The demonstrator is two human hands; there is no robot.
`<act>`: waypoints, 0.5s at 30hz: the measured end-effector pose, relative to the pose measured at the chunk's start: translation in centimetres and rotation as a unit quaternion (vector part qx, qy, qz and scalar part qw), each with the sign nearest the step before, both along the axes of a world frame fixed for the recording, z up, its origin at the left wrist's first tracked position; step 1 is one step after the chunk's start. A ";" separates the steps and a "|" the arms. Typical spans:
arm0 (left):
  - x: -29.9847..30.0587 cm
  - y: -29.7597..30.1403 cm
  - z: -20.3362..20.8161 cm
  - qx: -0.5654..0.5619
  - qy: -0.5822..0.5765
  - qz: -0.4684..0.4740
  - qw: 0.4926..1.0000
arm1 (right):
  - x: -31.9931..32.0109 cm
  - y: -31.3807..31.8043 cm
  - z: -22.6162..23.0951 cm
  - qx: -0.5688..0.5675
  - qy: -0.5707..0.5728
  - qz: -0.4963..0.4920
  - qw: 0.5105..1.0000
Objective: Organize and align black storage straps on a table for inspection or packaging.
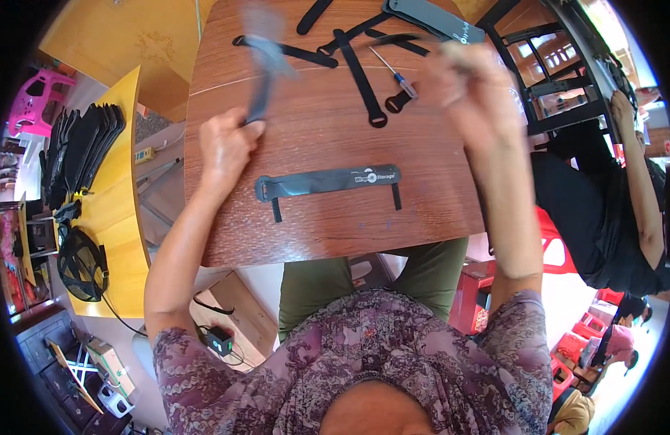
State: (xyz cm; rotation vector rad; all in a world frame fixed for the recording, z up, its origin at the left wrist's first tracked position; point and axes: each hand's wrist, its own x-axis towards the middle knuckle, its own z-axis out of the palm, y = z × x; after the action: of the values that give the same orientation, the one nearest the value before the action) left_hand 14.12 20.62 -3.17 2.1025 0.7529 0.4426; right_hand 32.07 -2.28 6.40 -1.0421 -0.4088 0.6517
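My left hand point(226, 148) is closed on the lower end of a grey strap point(261, 90), which stands up from the fist and is smeared by motion. Blurred too, my right hand point(469, 90) is raised over the table's right side with its fingers drawn together. A thin dark strip point(404, 38) runs up to those fingers, but what they hold is unclear. Flat on the table in front of me lies another grey strap point(328, 182) with white print and a slotted left end. Two short black strips point(277, 210) stick out below it.
On the brown table point(335, 243) lie several black straps point(360, 80), a screwdriver point(394, 74) with a blue handle and a stack of grey straps point(433, 18). A yellow table point(121, 239) at left bears black straps point(88, 145) and a mesh cap point(83, 262). Another person point(596, 210) sits at right.
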 end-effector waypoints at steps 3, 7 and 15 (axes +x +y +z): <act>-1.1 1.3 0.5 -0.049 0.018 0.021 0.998 | 2.3 -2.5 2.7 0.069 -0.051 0.063 0.994; -2.0 5.1 -0.1 -0.040 -0.058 0.044 0.997 | 5.1 -4.5 4.0 0.139 -0.024 0.059 0.988; 0.0 3.9 5.0 0.023 -0.124 0.024 0.992 | 3.8 -5.6 2.3 0.065 -0.046 -0.007 0.997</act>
State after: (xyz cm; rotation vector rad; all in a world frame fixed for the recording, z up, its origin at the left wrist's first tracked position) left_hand 14.11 24.53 1.78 2.0266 0.6532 0.7382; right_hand 35.89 -7.85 8.68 -0.9533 -0.5172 0.5590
